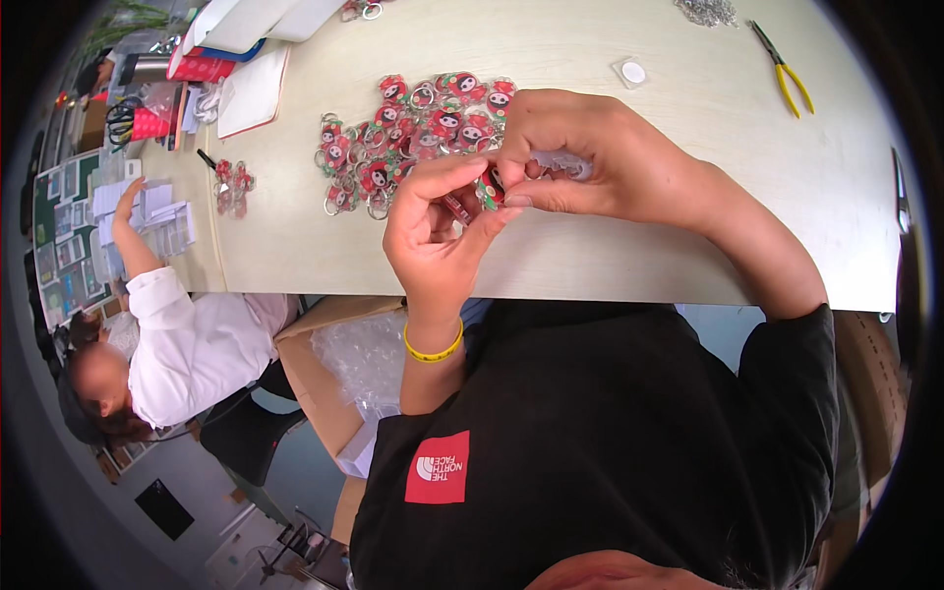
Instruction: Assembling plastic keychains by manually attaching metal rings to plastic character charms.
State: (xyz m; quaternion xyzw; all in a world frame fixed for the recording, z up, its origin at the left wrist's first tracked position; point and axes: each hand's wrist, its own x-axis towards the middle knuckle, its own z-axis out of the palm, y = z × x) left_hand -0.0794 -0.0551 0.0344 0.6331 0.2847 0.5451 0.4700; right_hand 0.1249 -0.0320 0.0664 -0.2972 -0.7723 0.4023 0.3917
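Note:
Above the near edge of the table, my two hands meet at the fingertips. Between thumb and fingers my left hand (433, 211), with a yellow wristband, grips a small red-and-green character keychain charm (489, 189). My right hand (600, 157) is closed and pinches the charm's right side. A clear plastic piece (562, 164) shows within the curl of my right fingers; its kind I cannot make out. Just beyond my hands lies a heap of similar red keychains (433, 128) with metal rings. My fingers hide part of the charm.
Yellow-handled pliers (785, 84) and a pile of metal rings or chains (706, 11) lie far right, near a small white disc (630, 73). A smaller keychain cluster (233, 187), a notebook (254, 93) and a co-worker in white (202, 339) are left. An open cardboard box (324, 379) stands below.

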